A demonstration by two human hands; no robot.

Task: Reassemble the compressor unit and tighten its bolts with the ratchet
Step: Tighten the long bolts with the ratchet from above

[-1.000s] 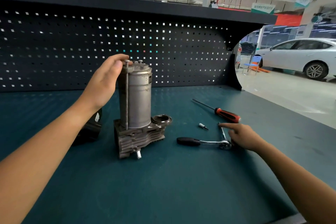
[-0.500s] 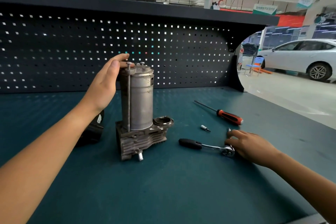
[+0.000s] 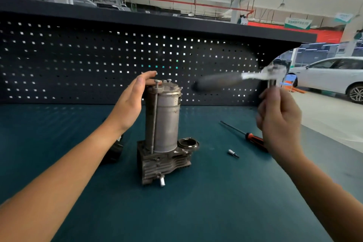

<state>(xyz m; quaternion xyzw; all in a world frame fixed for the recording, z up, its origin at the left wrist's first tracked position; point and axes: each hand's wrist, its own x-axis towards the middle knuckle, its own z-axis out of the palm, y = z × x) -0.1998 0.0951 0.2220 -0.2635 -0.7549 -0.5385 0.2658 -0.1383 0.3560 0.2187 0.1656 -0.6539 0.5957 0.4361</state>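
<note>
— So, where's the compressor (image 3: 163, 124)?
— Upright on the tabletop (image 3: 196, 212). Left hand (image 3: 129, 104) lies flat-fingered against its top, beside the long bolt (image 3: 154, 116).
— Ratchet (image 3: 245, 77)?
— In the air to the right, blurred. Right hand (image 3: 279, 122) fingers pinch it below the head, with the grip pointing left.
— Risk?
— Judged: a loose pinch lets it swing into the compressor or drop. A poor seat could round the bolt. Unbraced, the tall compressor may tip.
</note>
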